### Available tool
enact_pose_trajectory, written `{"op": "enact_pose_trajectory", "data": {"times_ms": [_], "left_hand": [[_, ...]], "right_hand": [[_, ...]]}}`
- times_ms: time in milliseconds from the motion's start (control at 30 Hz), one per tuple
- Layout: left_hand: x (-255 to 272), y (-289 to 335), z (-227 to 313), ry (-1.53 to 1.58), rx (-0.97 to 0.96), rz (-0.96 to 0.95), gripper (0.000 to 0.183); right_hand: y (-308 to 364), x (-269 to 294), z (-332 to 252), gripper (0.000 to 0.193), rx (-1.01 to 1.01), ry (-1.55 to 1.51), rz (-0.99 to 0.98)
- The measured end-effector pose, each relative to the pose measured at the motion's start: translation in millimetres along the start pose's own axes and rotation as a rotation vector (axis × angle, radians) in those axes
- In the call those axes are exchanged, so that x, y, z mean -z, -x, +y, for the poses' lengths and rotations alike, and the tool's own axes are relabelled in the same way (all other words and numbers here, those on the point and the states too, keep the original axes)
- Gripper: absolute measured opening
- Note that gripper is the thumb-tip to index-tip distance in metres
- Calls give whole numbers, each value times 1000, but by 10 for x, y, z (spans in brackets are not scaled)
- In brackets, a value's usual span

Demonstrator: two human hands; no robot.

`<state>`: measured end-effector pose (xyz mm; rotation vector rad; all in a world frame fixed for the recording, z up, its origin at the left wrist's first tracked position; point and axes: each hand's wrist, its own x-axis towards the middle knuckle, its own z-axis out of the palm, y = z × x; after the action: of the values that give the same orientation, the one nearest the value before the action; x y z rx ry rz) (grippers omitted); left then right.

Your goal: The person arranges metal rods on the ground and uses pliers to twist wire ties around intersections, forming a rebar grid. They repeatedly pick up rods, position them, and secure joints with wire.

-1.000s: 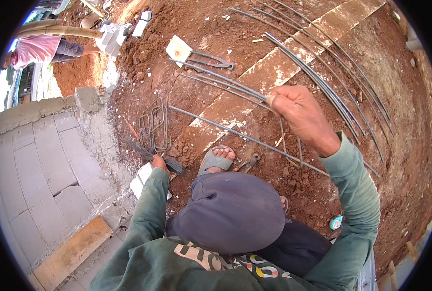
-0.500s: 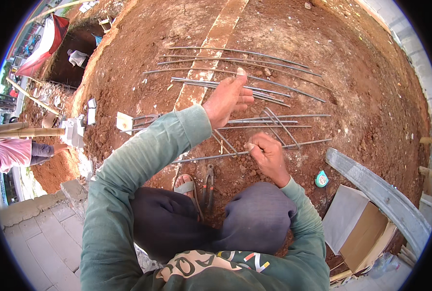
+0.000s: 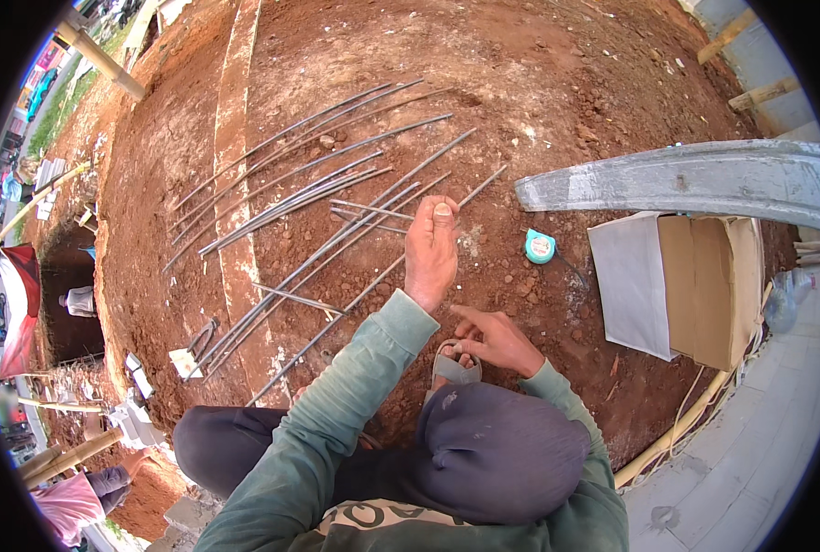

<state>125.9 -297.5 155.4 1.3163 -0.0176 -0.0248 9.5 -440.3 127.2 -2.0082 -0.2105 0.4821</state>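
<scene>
"Left hand (image 3: 431, 253) and right hand (image 3: 500, 340): together or apart?"

"Apart, but near each other. The right is open, forefinger stretched toward the left. The left has its fingers bunched, thumb on top; I can't tell whether it grips anything."

"What's closest to the left one?"

"Short crosswise rods (image 3: 369, 210), just left of its fingertips, lying across long steel bars that run past that hand, down to its left. The outermost bar (image 3: 364, 296) passes behind it."

"And by the right?"

"A sandalled foot (image 3: 451, 370), just left of it. A turquoise tape measure (image 3: 540, 247) lies beyond it, right of the left hand."

"Farther out?"

"Another group of bars (image 3: 295, 204) beyond the left hand, leftward; rightward of both, a cardboard box (image 3: 702, 294) and a grey metal channel (image 3: 668, 179)."
</scene>
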Motion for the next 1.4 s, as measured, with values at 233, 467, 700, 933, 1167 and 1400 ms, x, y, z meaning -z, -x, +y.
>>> {"op": "enact_pose_trajectory", "data": {"times_ms": [233,467,700,933,1167,1400], "left_hand": [[-371,686,-355,-335,-52,-86,17],[-175,715,-257,-422,-118,-262,20],[158,181,299,-290,-175,-179,30],[306,65,663,-20,71,-309,28],[492,-121,584,-60,196,-560,24],[611,-176,365,-44,353,-642,23]], "right_hand": [[-362,190,-254,53,190,-214,783],[-489,331,-518,32,168,-464,615],[-493,287,-854,38,80,-566,223],[-560,348,-935,34,6,-394,8],[-619,375,-861,38,-59,-140,-44],[-641,207,-543,33,46,-264,23]]}}
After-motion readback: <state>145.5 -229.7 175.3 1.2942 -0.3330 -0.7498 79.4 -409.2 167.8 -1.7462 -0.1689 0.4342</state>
